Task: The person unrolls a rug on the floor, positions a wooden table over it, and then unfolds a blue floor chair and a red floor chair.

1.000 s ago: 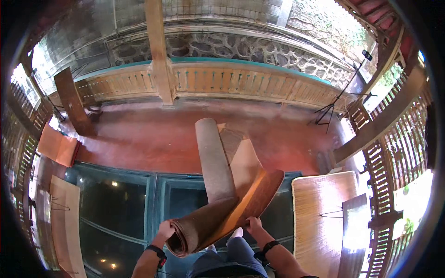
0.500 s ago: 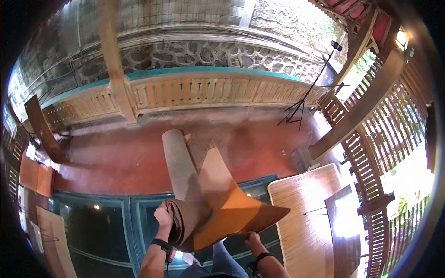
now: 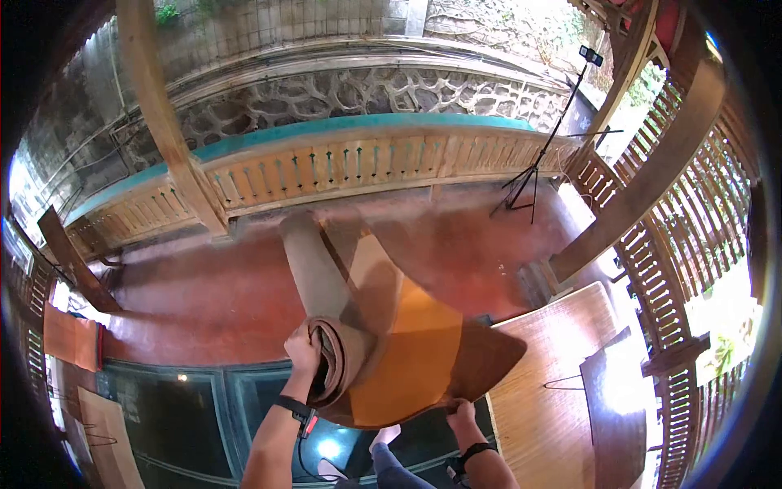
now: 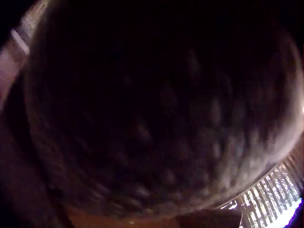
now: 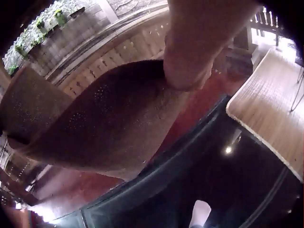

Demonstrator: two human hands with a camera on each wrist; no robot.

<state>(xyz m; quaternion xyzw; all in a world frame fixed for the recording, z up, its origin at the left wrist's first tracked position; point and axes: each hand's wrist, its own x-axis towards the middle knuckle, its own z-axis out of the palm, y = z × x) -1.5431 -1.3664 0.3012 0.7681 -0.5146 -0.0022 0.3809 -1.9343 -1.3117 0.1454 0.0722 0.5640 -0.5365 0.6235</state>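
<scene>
A partly rolled rug with tan, orange and brown bands hangs between my two hands in the head view. My left hand grips the rolled end at its upper left, beside the open spiral of layers. In the left wrist view the dark, blurred roll fills most of the picture. Low on the right, my right hand pinches the rug's near edge by the brown band. The right wrist view shows this hand over the edge, its fingertips partly hidden, and the rug's dark underside sagging below.
Under the rug lie dark glass panels in a teal frame, with red floor beyond. To the right is a woven mat with a low folding table on it. A tripod stands near the wooden railing.
The rug has opened wider between my hands, showing more of the orange band, and its brown corner has swung right. My left hand has moved up with the roll. The head view has turned.
</scene>
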